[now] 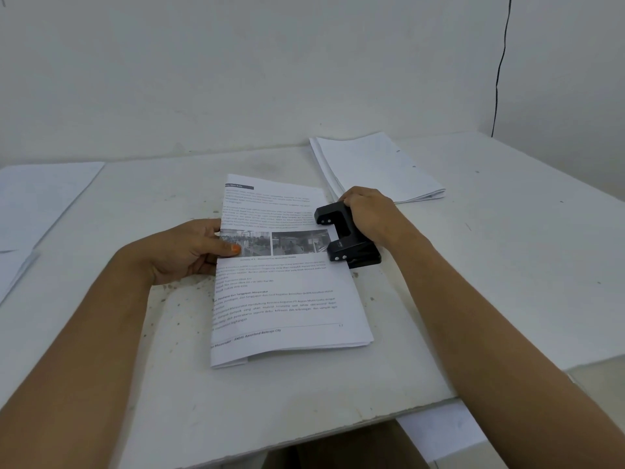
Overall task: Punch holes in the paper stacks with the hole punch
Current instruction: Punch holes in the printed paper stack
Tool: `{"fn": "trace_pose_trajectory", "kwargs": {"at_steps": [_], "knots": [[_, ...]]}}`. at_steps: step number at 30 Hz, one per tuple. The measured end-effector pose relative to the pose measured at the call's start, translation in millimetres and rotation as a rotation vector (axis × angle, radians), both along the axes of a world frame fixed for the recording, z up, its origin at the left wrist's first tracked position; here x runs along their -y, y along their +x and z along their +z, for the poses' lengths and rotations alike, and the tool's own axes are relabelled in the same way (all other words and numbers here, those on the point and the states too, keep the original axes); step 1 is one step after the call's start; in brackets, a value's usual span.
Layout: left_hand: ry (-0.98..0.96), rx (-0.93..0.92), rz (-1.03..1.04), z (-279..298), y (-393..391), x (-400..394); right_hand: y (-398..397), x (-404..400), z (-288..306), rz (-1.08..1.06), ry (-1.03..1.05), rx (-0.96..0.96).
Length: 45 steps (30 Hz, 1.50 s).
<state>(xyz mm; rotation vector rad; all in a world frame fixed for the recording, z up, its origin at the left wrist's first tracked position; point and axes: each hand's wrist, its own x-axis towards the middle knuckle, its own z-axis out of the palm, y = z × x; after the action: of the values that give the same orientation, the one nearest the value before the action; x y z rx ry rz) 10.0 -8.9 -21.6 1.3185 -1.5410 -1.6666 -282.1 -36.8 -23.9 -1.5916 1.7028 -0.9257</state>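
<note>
Punching step in hand: stack (287, 265) lies at frame centre on counter (507, 265), right edge inside punch (345, 240). Stack's left edge is pinched by left hand (189, 250); punch is gripped by right hand (368, 214). Firm downward press judged next, paper kept square.

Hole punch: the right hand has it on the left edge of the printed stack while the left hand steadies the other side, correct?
Not quite. The head view shows the hole punch under the right hand on the printed stack's right edge; the left hand holds the left edge.
</note>
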Motion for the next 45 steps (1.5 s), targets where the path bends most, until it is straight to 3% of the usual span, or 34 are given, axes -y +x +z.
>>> {"fn": "trace_pose_trajectory", "kwargs": {"at_steps": [3,6,10,20,27,32,35,38,45], "knots": [[0.007,-0.01,-0.004,-1,1,1,0,-4,-2,-0.03,-0.009,-0.04],[0.006,-0.012,-0.011,-3,1,3,1,-10,-14,-0.089,-0.074,-0.325],[-0.009,-0.007,0.001,-2,1,2,0,-13,-18,-0.208,-0.175,-0.37],[-0.015,0.001,0.004,-2,0,1,2,-16,-12,-0.188,-0.098,-0.398],[-0.008,0.01,0.01,0,-2,0,1,-17,-7,-0.183,-0.08,-0.325],[-0.008,0.007,0.029,1,-2,-1,4,-13,4,-0.182,-0.104,0.019],[-0.007,0.004,0.025,2,-2,-1,11,-14,14,-0.278,-0.275,0.218],[0.0,-0.026,0.041,1,-1,0,15,-22,16,-0.298,-0.473,0.156],[-0.016,-0.06,0.103,-2,0,5,14,-35,8,-0.257,-0.537,0.081]]}}
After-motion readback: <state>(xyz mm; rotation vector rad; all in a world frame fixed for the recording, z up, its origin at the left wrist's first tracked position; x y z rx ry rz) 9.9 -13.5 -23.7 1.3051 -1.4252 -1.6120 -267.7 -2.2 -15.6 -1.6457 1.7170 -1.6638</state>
